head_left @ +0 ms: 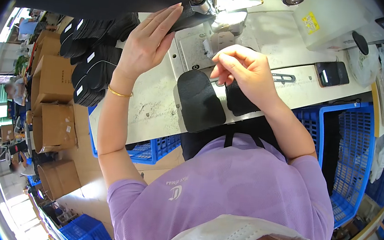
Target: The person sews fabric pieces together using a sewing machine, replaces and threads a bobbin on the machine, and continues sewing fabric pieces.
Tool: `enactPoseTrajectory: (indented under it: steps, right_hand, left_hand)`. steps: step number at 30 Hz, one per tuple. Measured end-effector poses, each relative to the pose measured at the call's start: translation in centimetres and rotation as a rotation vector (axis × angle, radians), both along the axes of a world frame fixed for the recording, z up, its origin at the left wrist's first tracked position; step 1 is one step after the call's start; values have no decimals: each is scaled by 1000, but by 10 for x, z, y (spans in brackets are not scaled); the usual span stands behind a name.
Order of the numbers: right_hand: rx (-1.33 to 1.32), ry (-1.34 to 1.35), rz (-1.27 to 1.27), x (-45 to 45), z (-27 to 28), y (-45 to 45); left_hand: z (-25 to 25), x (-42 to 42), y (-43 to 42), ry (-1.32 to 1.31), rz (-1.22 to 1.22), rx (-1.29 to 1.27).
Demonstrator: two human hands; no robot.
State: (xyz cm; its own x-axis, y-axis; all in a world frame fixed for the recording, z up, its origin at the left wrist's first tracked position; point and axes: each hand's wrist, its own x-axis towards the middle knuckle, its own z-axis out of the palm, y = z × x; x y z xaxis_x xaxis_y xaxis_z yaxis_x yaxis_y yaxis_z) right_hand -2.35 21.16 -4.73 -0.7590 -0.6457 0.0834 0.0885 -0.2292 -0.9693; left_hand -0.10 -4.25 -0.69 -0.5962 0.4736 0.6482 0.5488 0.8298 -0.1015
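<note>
My left hand (pixel 149 43), with a gold bangle on its wrist, lies flat with fingers stretched out beside a black piece (pixel 190 20) near the sewing machine's needle area. Whether it presses on that piece is hard to tell. My right hand (pixel 248 74) is curled, thumb and fingers drawn together, over the front of the machine bed; what they hold, if anything, is hidden. Below it lies a black rounded piece (pixel 241 100), partly covered by the hand. Beside that, a second black rounded piece (pixel 200 103) rests at the table's front edge. The sewing machine head (pixel 206 4) is lit above.
Tied stacks of black pieces (pixel 97 65) stand at the table's left. A phone (pixel 331 74) lies on the right, near a plastic bag (pixel 364 65). Blue crates (pixel 347 159) stand below the table edge. Cardboard boxes (pixel 56 80) and other people are farther left.
</note>
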Motion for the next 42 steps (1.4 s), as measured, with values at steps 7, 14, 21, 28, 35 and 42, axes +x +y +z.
enactPoseTrajectory:
  steps: [7, 14, 21, 28, 35, 42]
  right_hand:
    - [34, 63, 95, 5, 2, -6]
    - [39, 86, 110, 9, 6, -8]
    - [-76, 52, -92, 18, 4, -12]
    - [-57, 62, -53, 27, 8, -2]
    - [-47, 140, -102, 19, 9, 1]
    - [-95, 111, -110, 4, 9, -8]
  left_hand:
    - [-3, -1, -17, -246, 107, -26]
    - [2, -13, -11, 14, 63, -65]
    - [21, 51, 63, 76, 227, -64]
    - [-2, 60, 96, 255, 199, -86]
    - [0, 51, 108, 223, 208, -76]
    - [4, 36, 107, 183, 298, -40]
